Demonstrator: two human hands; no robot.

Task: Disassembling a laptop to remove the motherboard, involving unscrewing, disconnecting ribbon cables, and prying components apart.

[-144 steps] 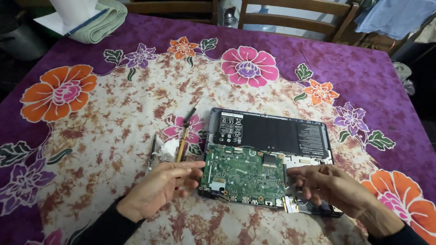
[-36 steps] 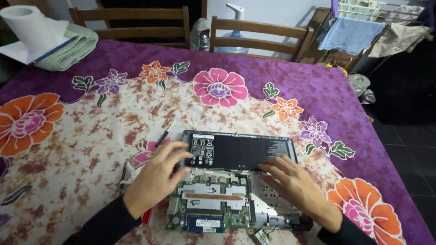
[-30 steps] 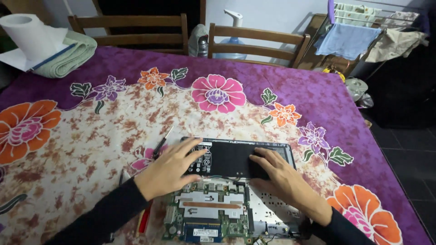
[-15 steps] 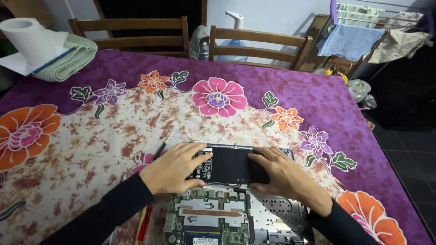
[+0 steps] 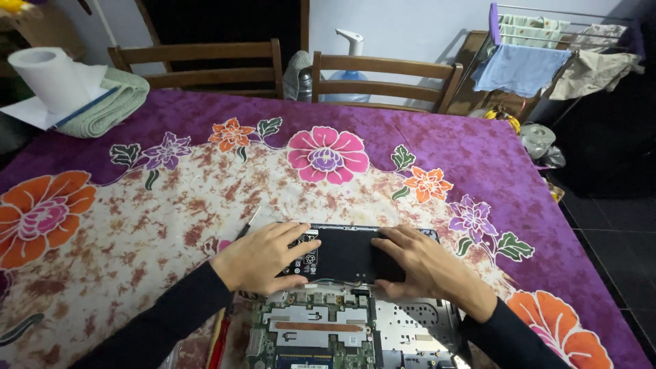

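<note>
An opened laptop base (image 5: 417, 328) lies at the near edge of the table, its green circuit board (image 5: 311, 335) exposed. Across its far side sits a flat black battery (image 5: 345, 253). My left hand (image 5: 263, 256) rests flat on the battery's left end, fingers spread over its label. My right hand (image 5: 424, 263) presses on the battery's right end, fingers pointing left. Neither hand grips anything. A thin screwdriver (image 5: 247, 223) lies just beyond my left hand, and a red-handled tool (image 5: 219, 338) lies beside my left forearm.
A purple floral tablecloth (image 5: 171, 184) covers the table. A paper towel roll (image 5: 51, 78) and a folded green towel (image 5: 109, 102) sit at the far left corner. Two wooden chairs (image 5: 383, 78) stand behind the table, and a drying rack with cloths (image 5: 547, 61) stands at the right.
The circuit board that stood lifted in my hands now lies flat in the base. Both hands have moved up onto the black battery, and the view has tilted upward.
</note>
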